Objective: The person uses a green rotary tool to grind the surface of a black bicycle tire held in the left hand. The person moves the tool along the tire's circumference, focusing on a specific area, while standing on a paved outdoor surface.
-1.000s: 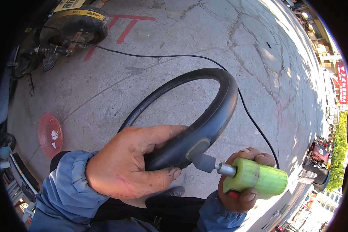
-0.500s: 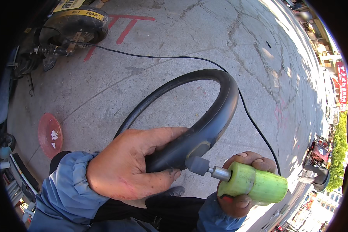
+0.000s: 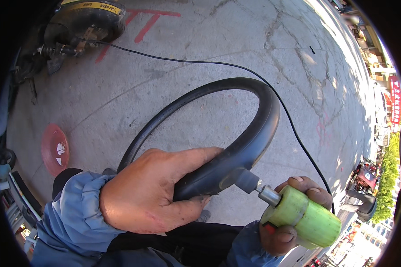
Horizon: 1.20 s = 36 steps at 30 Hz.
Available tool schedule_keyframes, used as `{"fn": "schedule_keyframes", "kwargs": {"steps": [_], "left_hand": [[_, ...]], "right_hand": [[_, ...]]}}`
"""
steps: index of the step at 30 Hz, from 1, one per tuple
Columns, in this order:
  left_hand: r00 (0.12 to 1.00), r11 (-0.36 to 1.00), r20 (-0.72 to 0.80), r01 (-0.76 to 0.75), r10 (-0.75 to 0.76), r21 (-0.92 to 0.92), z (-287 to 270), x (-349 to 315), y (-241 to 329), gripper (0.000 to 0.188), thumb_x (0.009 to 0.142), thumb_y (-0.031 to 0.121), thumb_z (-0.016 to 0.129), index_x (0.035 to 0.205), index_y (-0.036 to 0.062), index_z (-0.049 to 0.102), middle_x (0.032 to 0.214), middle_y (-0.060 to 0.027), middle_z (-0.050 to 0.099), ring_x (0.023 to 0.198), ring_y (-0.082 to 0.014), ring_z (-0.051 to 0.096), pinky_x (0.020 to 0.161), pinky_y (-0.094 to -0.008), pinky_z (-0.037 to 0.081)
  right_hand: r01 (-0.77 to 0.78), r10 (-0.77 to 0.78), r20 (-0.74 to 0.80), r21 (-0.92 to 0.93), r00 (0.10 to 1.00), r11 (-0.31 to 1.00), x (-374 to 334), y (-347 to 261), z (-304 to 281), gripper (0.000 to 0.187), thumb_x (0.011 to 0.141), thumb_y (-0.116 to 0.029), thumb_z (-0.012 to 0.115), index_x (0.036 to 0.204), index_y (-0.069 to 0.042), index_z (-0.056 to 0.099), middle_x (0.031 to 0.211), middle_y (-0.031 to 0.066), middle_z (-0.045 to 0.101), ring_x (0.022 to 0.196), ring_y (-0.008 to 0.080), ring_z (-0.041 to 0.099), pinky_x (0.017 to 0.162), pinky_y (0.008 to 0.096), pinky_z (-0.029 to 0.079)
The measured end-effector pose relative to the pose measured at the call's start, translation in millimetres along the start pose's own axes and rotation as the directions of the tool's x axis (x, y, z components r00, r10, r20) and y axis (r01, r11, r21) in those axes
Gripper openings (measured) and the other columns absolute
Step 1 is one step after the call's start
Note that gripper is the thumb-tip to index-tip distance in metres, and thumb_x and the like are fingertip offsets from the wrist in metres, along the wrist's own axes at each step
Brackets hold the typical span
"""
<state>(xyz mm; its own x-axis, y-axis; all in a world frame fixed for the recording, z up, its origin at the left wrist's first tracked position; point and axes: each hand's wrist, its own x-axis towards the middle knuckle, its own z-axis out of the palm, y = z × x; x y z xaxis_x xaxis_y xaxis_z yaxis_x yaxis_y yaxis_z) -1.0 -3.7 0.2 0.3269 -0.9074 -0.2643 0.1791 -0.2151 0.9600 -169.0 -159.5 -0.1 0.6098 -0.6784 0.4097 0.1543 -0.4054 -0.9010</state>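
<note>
Inner tube [image 3: 236, 133] getting buffed, held up over the pavement [image 3: 200, 49].

The left hand [image 3: 156, 196] is wrapped tight around the lower bend of the black tube, and the right hand [image 3: 289, 222] is closed around a green handheld grinder [image 3: 305, 216] with its small bit pressed right on the rubber beside the left fingertips. My guess at the risks: sit on one spot too long and it chews through the thin rubber, or the bit skips off the curve and catches those fingers, they're really close. A black cord [image 3: 209, 62] runs across the ground to a machine [image 3: 84, 22] at top left, and a red dish [image 3: 54, 149] sits off to the left.
</note>
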Motion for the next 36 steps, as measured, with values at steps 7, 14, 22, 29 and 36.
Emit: {"fn": "schedule_keyframes", "kwargs": {"steps": [7,14,22,29,36], "left_hand": [[0.998,0.998,0.056,-0.004,0.001,0.067,-5,-1,0,0.06,0.078,-0.003,0.066,0.135,-0.0051,0.048,0.085,-0.0087,0.067,0.072,-0.009,0.063,0.065,-0.0235,0.049],[0.995,0.988,0.091,-0.057,0.045,0.144,-3,1,-5,0.059,0.078,-0.002,0.067,0.134,-0.0055,0.048,0.082,-0.0116,0.067,0.068,-0.013,0.065,0.064,-0.0256,0.05],[0.992,0.987,0.101,-0.086,0.073,0.136,0,1,-8,0.059,0.077,-0.001,0.068,0.132,-0.0067,0.048,0.079,-0.0135,0.067,0.067,-0.0192,0.069,0.061,-0.028,0.052],[0.989,0.983,0.111,-0.111,0.095,0.15,0,3,-13,0.061,0.078,-0.002,0.067,0.135,-0.0073,0.045,0.079,-0.0129,0.068,0.066,-0.0187,0.07,0.061,-0.0283,0.054],[0.987,0.976,0.104,-0.142,0.125,0.168,2,3,-13,0.062,0.079,-0.001,0.067,0.136,-0.0072,0.044,0.081,-0.0131,0.068,0.067,-0.0189,0.07,0.062,-0.0291,0.054]], "right_hand": [[0.013,-0.012,0.102,-0.008,0.995,1.0,-2,-4,-1,0.075,0.072,-0.04,0.083,0.121,0.003,0.046,0.105,0.0247,0.058,0.078,0.0247,0.061,0.07,0.031,0.054],[-0.011,0.017,0.041,-0.133,0.999,0.991,0,-13,1,0.071,0.074,-0.037,0.082,0.12,0.004,0.046,0.104,0.0256,0.059,0.081,0.0269,0.062,0.072,0.0325,0.054],[-0.054,0.05,-0.08,-0.047,0.996,0.997,0,-20,17,0.066,0.075,-0.037,0.081,0.115,0.005,0.049,0.097,0.026,0.063,0.089,0.0339,0.065,0.08,0.0384,0.052],[0.01,-0.012,-0.072,-0.032,0.997,0.999,-4,-14,19,0.065,0.075,-0.036,0.082,0.114,0.005,0.05,0.096,0.0259,0.063,0.089,0.0343,0.065,0.08,0.0386,0.053],[-0.057,0.054,-0.068,-0.038,0.996,0.998,-5,-19,20,0.068,0.074,-0.037,0.083,0.115,0.005,0.049,0.096,0.028,0.064,0.088,0.0341,0.065,0.081,0.0381,0.052]]}}
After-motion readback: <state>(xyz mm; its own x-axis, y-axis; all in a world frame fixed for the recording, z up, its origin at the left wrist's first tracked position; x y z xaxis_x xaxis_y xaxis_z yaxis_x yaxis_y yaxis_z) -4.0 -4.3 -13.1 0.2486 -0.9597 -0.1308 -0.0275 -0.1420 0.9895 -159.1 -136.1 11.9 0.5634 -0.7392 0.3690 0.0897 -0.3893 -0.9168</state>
